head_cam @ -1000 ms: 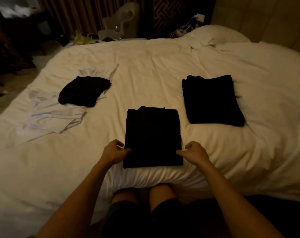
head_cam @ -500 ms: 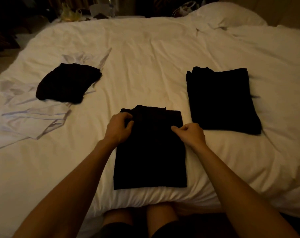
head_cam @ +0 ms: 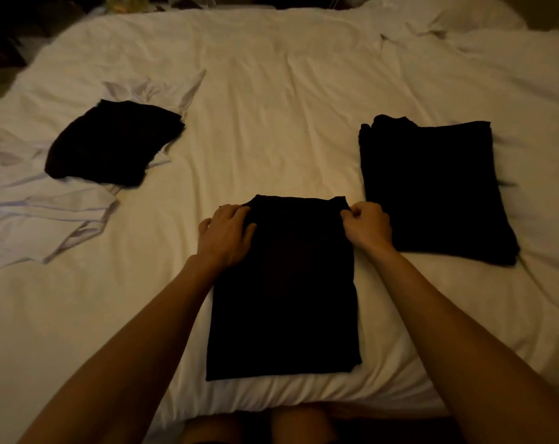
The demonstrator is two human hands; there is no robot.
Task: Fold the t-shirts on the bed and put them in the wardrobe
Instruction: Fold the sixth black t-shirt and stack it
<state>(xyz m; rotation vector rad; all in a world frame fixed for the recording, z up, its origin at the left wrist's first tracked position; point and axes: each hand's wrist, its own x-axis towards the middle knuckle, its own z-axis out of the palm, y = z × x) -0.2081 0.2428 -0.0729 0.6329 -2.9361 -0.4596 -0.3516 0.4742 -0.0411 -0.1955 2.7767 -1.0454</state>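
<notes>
The left grip [head_cam: 227,233] lies on the far left corner of the middle black t-shirt [head_cam: 284,290], with its fingers bent over the cloth edge and holding it. The right grip [head_cam: 368,224] is curled tight like a fist and pinches the far right corner of the same shirt. This shirt lies flat in a long neat shape on the bed [head_cam: 271,91], and its near edge sits close to the near edge of the bed. Just to the right, with only a thin strip of sheet between, lies a folded black pile [head_cam: 432,187] with straight sides. It is very near the right grip but does not touch it. To the left there is a wide stretch of bare sheet, and past it a bunched black shirt [head_cam: 111,145] rests on a spread white shirt [head_cam: 31,219]. Beyond the middle shirt the sheet is open all the way up to a pillow [head_cam: 448,14] at the far right. The person's knees [head_cam: 291,424] show under the near edge.
</notes>
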